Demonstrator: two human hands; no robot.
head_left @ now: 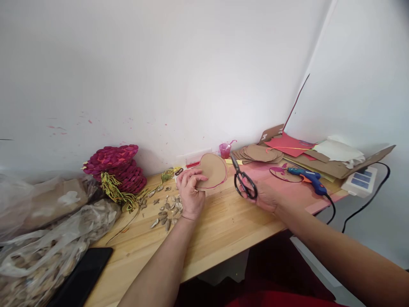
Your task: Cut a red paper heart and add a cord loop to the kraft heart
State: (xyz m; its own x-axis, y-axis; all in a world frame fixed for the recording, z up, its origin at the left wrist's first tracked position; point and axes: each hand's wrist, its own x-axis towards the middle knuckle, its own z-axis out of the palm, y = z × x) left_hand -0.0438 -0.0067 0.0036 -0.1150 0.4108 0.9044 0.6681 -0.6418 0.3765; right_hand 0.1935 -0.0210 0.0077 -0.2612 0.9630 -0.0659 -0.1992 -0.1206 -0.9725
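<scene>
My left hand is closed on the left side of a heart-shaped cardboard piece, pinching it between thumb and fingers. A pink line runs along the piece's right and lower edge. In my right hand is a pair of scissors, its black loop handles at my fingers and its blades pointing up and away. The scissors are to the right of the cardboard, apart from it. Several brown shell-like pieces lie beside my left wrist.
At the left are a magenta stack with yellow strings, a plastic bag and a black phone. Behind stand a pink cup and stacked cardboard cutouts. A blue glue gun with a cord lies at the right.
</scene>
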